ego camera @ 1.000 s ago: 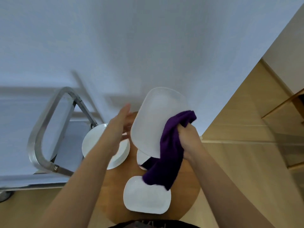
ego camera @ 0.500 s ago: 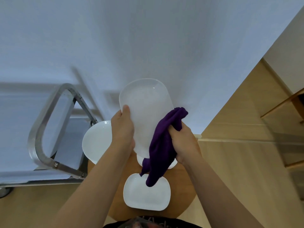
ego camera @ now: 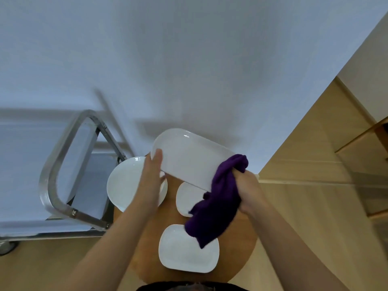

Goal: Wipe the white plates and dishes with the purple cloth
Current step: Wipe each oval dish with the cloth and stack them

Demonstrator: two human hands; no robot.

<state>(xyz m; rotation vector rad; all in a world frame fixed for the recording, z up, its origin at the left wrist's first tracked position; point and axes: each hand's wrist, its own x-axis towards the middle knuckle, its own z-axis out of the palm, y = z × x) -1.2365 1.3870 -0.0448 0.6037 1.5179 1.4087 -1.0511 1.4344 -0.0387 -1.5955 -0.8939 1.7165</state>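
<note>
The glossy white oblong ceramic platter (ego camera: 189, 160) (likely slick, breakable) is steadied by straight left-hand fingers (ego camera: 157, 158) at its rim, while the right hand (ego camera: 248, 192) clutches the soft purple cloth (ego camera: 218, 198).

Oblong platter (ego camera: 189, 158) is held above round table (ego camera: 241, 244), left hand (ego camera: 152, 175) at its left end, right hand (ego camera: 246, 190) with cloth (ego camera: 218, 198) at its right end. On table: round plate (ego camera: 123, 183) left, small dish (ego camera: 186, 198) centre, square plate (ego camera: 184, 253) nearest. Metal cart (ego camera: 63, 175) is parked left of table.
</note>
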